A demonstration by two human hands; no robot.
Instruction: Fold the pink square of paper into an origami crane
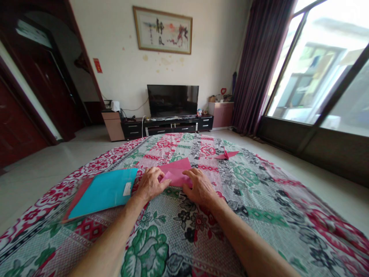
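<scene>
A pink sheet of paper (177, 165) lies on the patterned tablecloth between my two hands, its near part folded over and showing a lighter pink side. My left hand (151, 184) pinches the left end of the fold between thumb and fingers. At the right end, my right hand (199, 186) grips the paper, with the thumb below and the fingers curled over it. Beyond my right hand sits a folded red-pink paper shape (226, 154) with pointed ends, like an origami crane. To the left is a pack of coloured paper (103, 192), blue on top.
The round table's flowered cloth (245, 234) spreads beneath everything. Past the far edge stand a low cabinet (132, 130) and a television (173, 100). A purple curtain (256, 65) and large window are on the right, a dark red door (17, 119) on the left.
</scene>
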